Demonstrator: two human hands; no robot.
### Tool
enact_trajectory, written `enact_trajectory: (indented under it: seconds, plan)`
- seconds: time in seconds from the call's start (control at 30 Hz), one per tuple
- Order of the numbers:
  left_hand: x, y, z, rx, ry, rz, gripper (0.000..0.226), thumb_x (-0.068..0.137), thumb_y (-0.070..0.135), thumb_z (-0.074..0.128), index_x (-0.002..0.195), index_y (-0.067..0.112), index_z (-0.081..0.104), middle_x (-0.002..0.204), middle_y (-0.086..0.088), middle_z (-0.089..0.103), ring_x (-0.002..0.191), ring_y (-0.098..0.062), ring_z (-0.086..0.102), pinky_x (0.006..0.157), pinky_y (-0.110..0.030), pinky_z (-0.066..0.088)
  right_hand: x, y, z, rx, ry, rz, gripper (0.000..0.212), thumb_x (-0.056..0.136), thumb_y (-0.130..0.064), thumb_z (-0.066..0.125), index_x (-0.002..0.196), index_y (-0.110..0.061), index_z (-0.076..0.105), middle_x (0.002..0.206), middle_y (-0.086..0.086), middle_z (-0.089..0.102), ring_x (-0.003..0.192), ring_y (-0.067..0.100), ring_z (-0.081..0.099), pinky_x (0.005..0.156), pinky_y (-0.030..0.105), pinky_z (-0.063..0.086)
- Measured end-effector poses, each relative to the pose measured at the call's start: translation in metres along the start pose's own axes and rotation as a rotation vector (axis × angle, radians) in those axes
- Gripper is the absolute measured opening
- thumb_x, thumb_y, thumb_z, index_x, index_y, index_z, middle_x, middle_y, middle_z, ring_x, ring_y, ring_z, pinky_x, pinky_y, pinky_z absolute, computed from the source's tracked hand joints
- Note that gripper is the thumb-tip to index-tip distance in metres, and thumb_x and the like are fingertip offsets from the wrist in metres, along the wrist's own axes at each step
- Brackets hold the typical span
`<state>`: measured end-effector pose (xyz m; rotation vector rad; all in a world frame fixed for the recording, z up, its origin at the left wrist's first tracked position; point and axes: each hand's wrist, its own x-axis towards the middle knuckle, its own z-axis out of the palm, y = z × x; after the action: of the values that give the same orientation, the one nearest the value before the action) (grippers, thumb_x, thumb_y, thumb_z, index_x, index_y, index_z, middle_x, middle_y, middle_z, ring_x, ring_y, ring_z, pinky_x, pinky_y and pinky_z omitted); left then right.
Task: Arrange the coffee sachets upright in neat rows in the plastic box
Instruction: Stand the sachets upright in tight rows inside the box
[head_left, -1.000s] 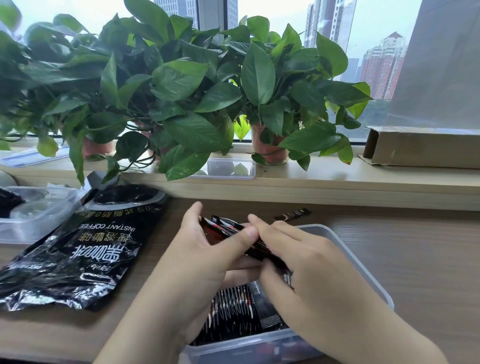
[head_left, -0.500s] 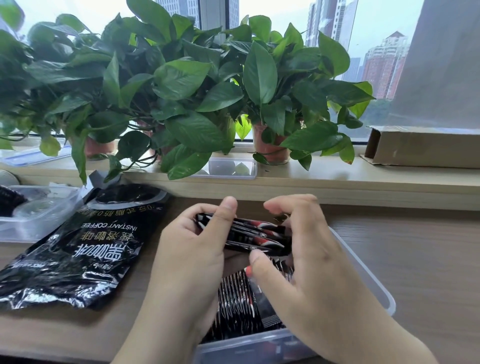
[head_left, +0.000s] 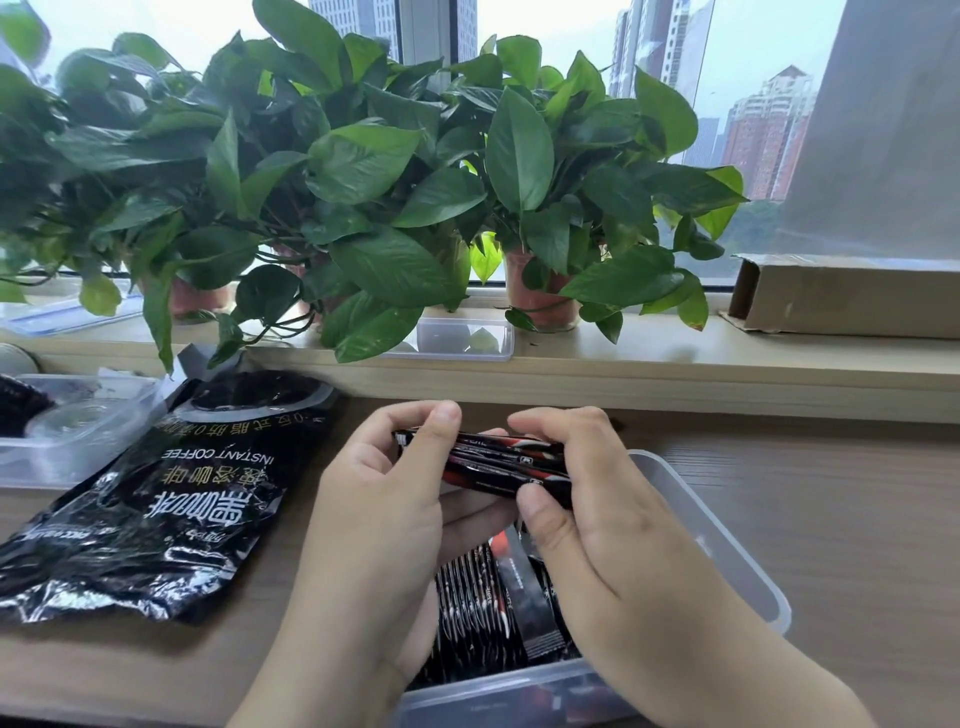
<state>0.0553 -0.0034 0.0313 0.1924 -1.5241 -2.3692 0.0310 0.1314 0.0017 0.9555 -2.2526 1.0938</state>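
Note:
Both hands hold a small bundle of black-and-red coffee sachets lying level above the clear plastic box. My left hand grips the bundle's left end, thumb on top. My right hand pinches its right end between fingers and thumb. Below the hands, a row of sachets stands upright inside the box, with one sachet leaning across them. My hands and forearms hide much of the box's inside.
A big black instant coffee bag lies open on the wooden desk at the left. Another clear container sits far left. Potted plants, a small clear box and a cardboard box line the window ledge behind.
The sachet bundle has turned from tilted to level and risen slightly. My right hand shifted from over the bundle to pinching its right end; the left thumb moved on top.

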Motion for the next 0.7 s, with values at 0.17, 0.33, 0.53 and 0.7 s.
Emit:
enact_trajectory:
  seconds: [0.17,0.33,0.53,0.7]
  plan:
    - [-0.003,-0.006,0.005,0.007,0.013,0.034,0.017,0.089,0.024,0.067,0.089,0.007,0.066,0.073,-0.015,0.075,0.053,-0.021,0.071,0.050,-0.031,0.060,-0.002,-0.002,0.002,0.047,-0.043,0.032,0.056,0.087,-0.014,0.050,0.140,-0.025,0.035,0.129,-0.013,0.042,0.121,0.000,0.045,0.100,0.006,0.030]
    - [0.005,0.001,-0.006,0.053,-0.006,0.052,0.017,0.087,0.020,0.069,0.087,0.004,0.064,0.074,-0.021,0.075,0.062,-0.031,0.075,0.057,-0.037,0.063,0.004,0.004,-0.013,-0.158,-0.027,-0.021,0.044,0.085,-0.027,0.063,0.129,-0.025,0.058,0.116,-0.018,0.055,0.105,-0.003,0.053,0.093,0.009,0.040]
    - [0.005,0.000,-0.008,0.115,-0.025,0.041,0.018,0.086,0.022,0.070,0.087,0.006,0.063,0.084,-0.028,0.075,0.069,-0.038,0.076,0.057,-0.037,0.062,0.004,0.000,-0.015,-0.172,0.028,-0.054,0.027,0.077,-0.022,0.072,0.104,-0.023,0.074,0.082,-0.016,0.066,0.070,0.000,0.056,0.070,0.013,0.047]
    - [0.002,0.004,-0.007,0.141,-0.020,0.041,0.019,0.081,0.024,0.072,0.088,0.008,0.065,0.083,-0.029,0.074,0.062,-0.032,0.075,0.050,-0.031,0.059,0.004,-0.002,-0.015,-0.153,0.051,-0.045,0.017,0.074,-0.023,0.076,0.091,-0.023,0.073,0.073,-0.014,0.064,0.065,0.004,0.056,0.064,0.014,0.044]
